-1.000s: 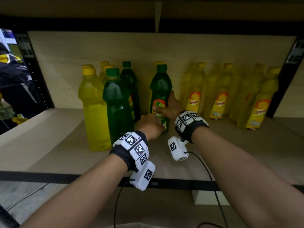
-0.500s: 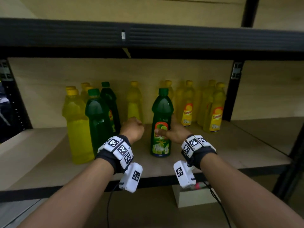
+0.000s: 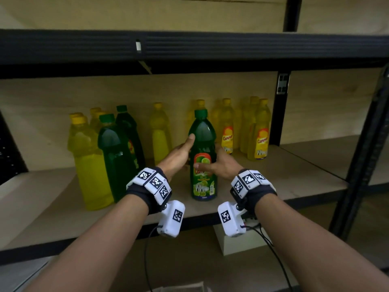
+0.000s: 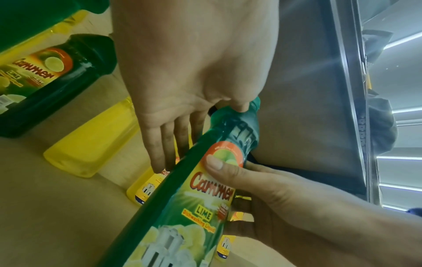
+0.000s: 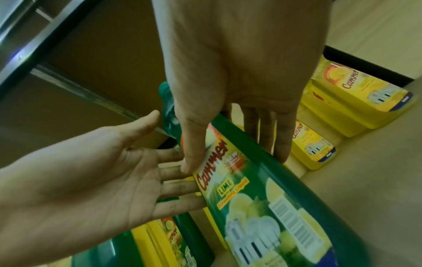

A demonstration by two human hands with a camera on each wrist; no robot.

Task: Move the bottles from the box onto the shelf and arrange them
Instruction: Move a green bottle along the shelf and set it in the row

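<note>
A dark green lime dish-liquid bottle stands upright near the front of the wooden shelf. My right hand grips it at label height, thumb across the front of the label and fingers behind. The right wrist view shows that thumb on the orange badge of the bottle. My left hand lies flat against the bottle's left side with straight fingers, thumb tip touching the bottle's shoulder below the green cap. The box is not in view.
Left of the held bottle stand a large yellow bottle and two green ones. Several yellow bottles line the back and right. A black beam runs overhead, a black post stands right, and a white block sits below.
My left hand, a closed fist beside the bottle before, has opened and now rests on the green bottle's left side. The right hand keeps its grip. The view has pulled back.
</note>
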